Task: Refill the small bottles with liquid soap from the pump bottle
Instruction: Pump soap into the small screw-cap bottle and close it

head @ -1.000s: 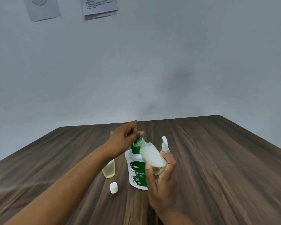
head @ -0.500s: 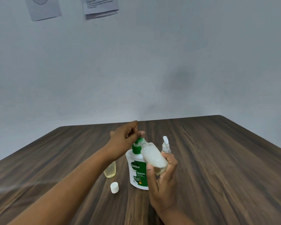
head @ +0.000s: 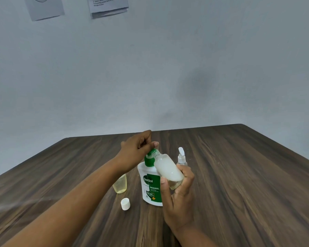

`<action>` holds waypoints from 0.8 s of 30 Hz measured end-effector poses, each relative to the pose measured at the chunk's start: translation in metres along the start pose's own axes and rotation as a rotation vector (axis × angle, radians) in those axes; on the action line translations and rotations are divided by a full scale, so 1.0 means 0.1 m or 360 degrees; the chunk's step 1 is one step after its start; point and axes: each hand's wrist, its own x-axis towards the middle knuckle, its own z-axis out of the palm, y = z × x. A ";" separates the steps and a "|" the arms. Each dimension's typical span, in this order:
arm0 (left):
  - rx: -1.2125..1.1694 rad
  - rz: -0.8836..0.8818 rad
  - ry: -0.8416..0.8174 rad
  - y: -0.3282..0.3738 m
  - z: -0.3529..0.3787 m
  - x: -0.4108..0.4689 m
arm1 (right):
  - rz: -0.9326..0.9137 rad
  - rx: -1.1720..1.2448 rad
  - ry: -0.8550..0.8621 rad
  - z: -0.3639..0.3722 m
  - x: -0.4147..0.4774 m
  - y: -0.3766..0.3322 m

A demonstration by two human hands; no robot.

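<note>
- Little is shifting since the earlier frame: both hands are holding their pose.
- The left hand (head: 136,150) is curling over the pump bottle (head: 150,184)'s green top; the right hand (head: 178,189) is gripping a small bottle (head: 168,169), tilting its open neck to the nozzle.
- Filling seems to be under way; the next press is calling for a steady, aligned neck.
- The small bottle is looking milky, nearly full.
- A yellowish bottle (head: 120,185), white cap (head: 125,203) and spray bottle (head: 181,157) are waiting on the table (head: 239,175).

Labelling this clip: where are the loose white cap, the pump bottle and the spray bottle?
loose white cap (head: 125,204), head view, its middle.
pump bottle (head: 149,182), head view, its front label.
spray bottle (head: 181,155), head view, its spray head.
</note>
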 end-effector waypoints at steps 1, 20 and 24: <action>-0.0001 -0.0004 0.0015 0.00 0.01 -0.01 | 0.0000 -0.0005 -0.0001 -0.01 0.00 -0.01; 0.0043 0.0024 0.0077 0.07 -0.02 -0.05 | 0.0012 -0.0041 -0.0008 -0.01 -0.01 -0.01; 0.0072 0.0022 -0.0018 0.11 -0.11 0.01 | -0.0016 -0.0032 -0.0034 0.00 0.02 -0.02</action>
